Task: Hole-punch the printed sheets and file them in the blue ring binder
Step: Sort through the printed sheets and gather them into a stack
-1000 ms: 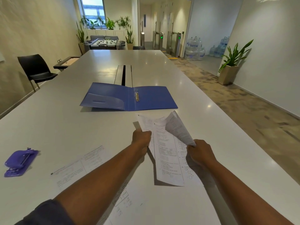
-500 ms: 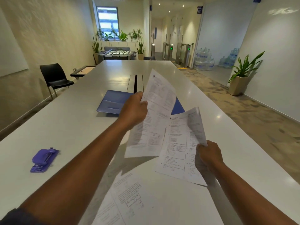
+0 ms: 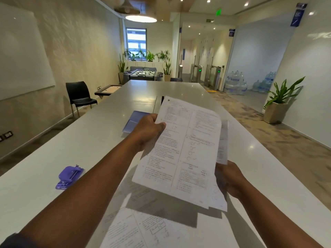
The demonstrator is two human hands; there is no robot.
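My left hand (image 3: 149, 132) grips the left edge of a printed sheet (image 3: 180, 151) held up above the table. Behind it a second printed sheet (image 3: 222, 140) shows along the right side, and my right hand (image 3: 230, 178) holds it by its lower part. The two sheets overlap. The blue ring binder (image 3: 133, 121) lies open on the table beyond my left hand, mostly hidden by hand and paper. A purple hole punch (image 3: 69, 176) rests on the table at the left. More printed sheets (image 3: 143, 228) lie flat near the front edge.
The long white table (image 3: 100, 133) runs away from me, with a dark cable slot (image 3: 157, 102) in its middle. A black chair (image 3: 78, 95) stands at the left wall. A potted plant (image 3: 277, 104) stands on the floor at the right.
Both hands have lifted the sheets higher. The left-hand sheet has swung right and now overlaps the right-hand sheet, covering most of it. The camera has tilted up.
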